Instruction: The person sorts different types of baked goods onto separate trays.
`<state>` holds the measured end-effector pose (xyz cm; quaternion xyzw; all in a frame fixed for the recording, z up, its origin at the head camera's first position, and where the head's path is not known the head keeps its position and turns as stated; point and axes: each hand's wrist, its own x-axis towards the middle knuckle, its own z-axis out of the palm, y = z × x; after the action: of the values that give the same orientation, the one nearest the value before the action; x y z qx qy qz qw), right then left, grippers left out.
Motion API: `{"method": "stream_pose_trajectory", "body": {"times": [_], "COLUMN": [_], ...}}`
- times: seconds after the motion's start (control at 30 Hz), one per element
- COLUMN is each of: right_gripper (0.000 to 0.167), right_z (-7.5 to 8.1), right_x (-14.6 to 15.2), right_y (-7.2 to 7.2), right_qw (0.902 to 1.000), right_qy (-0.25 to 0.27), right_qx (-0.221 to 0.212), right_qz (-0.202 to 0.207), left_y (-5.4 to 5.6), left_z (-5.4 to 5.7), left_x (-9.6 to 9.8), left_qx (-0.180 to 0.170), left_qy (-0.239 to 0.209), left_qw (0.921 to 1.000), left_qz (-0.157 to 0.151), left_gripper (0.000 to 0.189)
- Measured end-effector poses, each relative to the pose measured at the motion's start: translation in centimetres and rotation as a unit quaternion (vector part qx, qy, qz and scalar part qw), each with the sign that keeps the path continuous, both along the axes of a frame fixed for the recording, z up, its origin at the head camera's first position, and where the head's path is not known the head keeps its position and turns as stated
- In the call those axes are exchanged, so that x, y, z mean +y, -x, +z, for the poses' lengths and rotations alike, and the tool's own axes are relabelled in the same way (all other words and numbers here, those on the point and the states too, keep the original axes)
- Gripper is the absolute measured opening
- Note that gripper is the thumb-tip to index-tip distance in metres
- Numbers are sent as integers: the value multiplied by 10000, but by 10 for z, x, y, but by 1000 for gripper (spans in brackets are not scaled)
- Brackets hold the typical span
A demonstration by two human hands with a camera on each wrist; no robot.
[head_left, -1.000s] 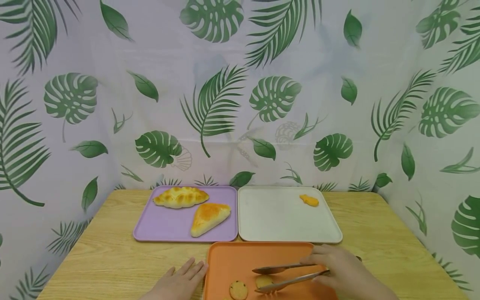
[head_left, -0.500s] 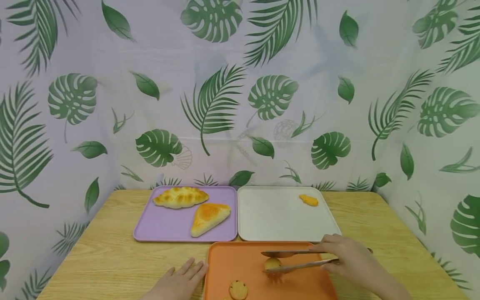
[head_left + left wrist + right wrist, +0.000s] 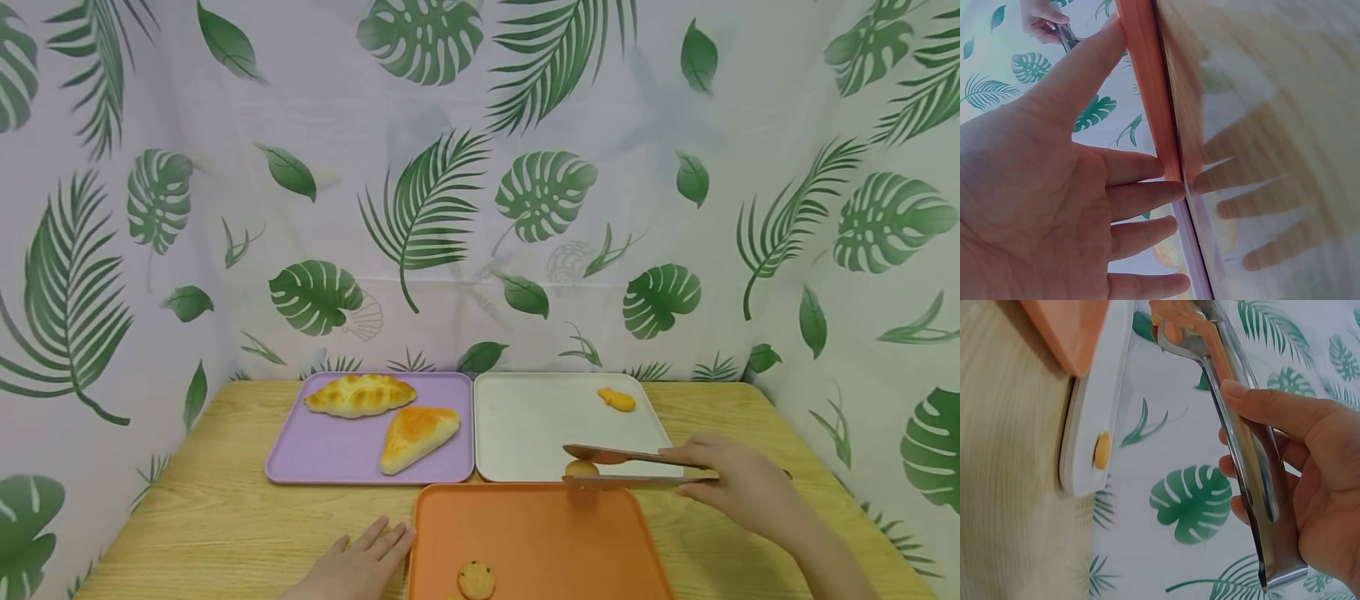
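Observation:
My right hand (image 3: pixel 738 483) grips metal tongs (image 3: pixel 637 479), thumb on one arm and fingers on the other in the right wrist view. Between the tong tips a round cookie (image 3: pixel 582 469) is pinched, raised above the seam of the orange tray (image 3: pixel 540 525) and the white tray (image 3: pixel 532 433). My left hand (image 3: pixel 356 562) has straight, spread fingers, and its fingertips touch the left rim of the orange tray. On that tray lies a cookie with dark specks (image 3: pixel 477 580); a sliver of another shows at the bottom edge.
A purple tray (image 3: pixel 330 458) at back left bears a braided bread (image 3: pixel 362 395) and a triangular bread (image 3: pixel 420 437). An orange fish-shaped cracker (image 3: pixel 617 400) lies at the white tray's far right. Leaf-printed cloth walls (image 3: pixel 450 208) enclose the wooden table (image 3: pixel 225 517).
The tongs have closed on the cookie and lifted it off the orange tray, moving away from me and to the right. My left hand stays in place.

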<state>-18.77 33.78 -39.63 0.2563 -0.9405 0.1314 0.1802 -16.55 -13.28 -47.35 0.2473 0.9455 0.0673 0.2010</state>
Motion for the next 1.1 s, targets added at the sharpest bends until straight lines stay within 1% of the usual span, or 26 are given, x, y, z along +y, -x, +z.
{"method": "stream_pose_trajectory", "body": {"times": [0.07,0.2,0.4,0.57,0.87,1.0,1.1], "right_gripper": [39,35,35,34,35,36,39], "right_z": [1,1,-4,-11,-22,-27,-30], "right_x": [6,20,36,44,54,58,61], "right_y": [4,15,29,38,49,52,54], "right_qw": [9998,9989,9971,9940,9893,9868,9847], "right_qy": [-34,-42,-171,-144,-88,-116,-136], "right_qx": [-49,-230,-241,-518,-846,-975,-1059], "right_qz": [-209,-404,-705,-952,-1182,-1288,-1376], "left_y": [2,5,10,14,23,23,22], "left_z": [0,1,3,4,6,5,4], "left_x": [-1,-3,-6,-8,-12,-12,-12], "left_qx": [-18,-55,-71,-68,-149,-174,-142], "left_qy": [4,26,18,44,74,81,77], "left_qw": [10000,10000,9999,9999,9998,9998,9998], "left_qz": [-13,-41,-69,-105,-115,-80,-107], "left_gripper": [88,88,87,87,87,87,88]}}
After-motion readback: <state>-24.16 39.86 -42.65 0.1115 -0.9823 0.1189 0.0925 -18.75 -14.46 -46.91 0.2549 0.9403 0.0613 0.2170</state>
